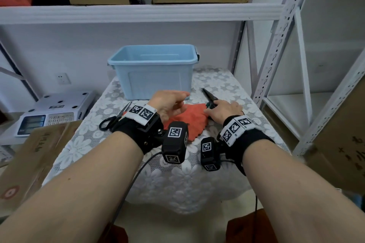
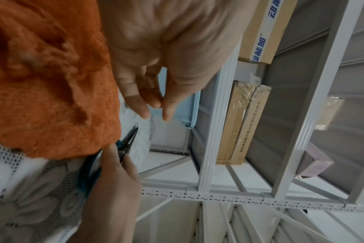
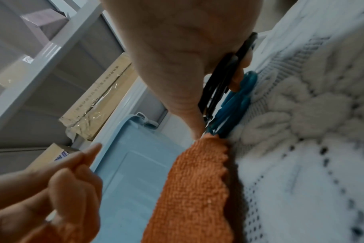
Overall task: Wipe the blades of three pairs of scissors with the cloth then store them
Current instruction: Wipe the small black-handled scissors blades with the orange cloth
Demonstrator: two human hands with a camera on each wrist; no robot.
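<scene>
An orange cloth lies rumpled on the lace-covered table. My left hand hovers just above the cloth with relaxed fingers and holds nothing. At the cloth's right edge lie teal-handled scissors, dark blades pointing away. My right hand is down on their handles, thumb and fingers curled round the loops. A second pair, black-handled scissors, lies on the table beside my left wrist. A light blue bin stands open behind the cloth. I see no third pair.
A white scale sits left of the table, with a cardboard box in front of it. Another box leans at the right. White shelf uprights stand close on the right, and a loaded shelf board runs overhead.
</scene>
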